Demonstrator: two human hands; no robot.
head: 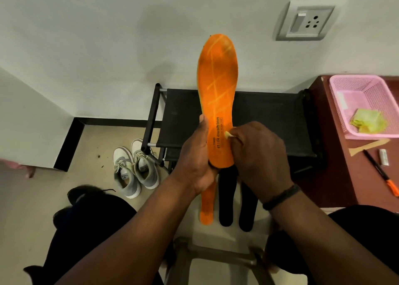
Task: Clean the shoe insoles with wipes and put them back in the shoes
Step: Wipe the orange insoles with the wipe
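Note:
My left hand (197, 159) grips the heel end of an orange insole (218, 85) and holds it upright, toe pointing up, in front of the wall. My right hand (259, 155) pinches a small yellowish wipe (227, 134) against the insole's right edge near the printed text. On the floor below lie a second orange insole (206, 207) and two black insoles (226, 200). A pair of grey and white shoes (135, 168) stands on the floor to the left.
A black folding shoe rack (269, 116) stands against the wall behind the insole. At the right, a brown table (336, 176) carries a pink basket (367, 103) with crumpled yellow-green wipes (368, 121), an orange-tipped marker (381, 172) and a small white tube (383, 157). A stool frame (216, 254) is at the bottom.

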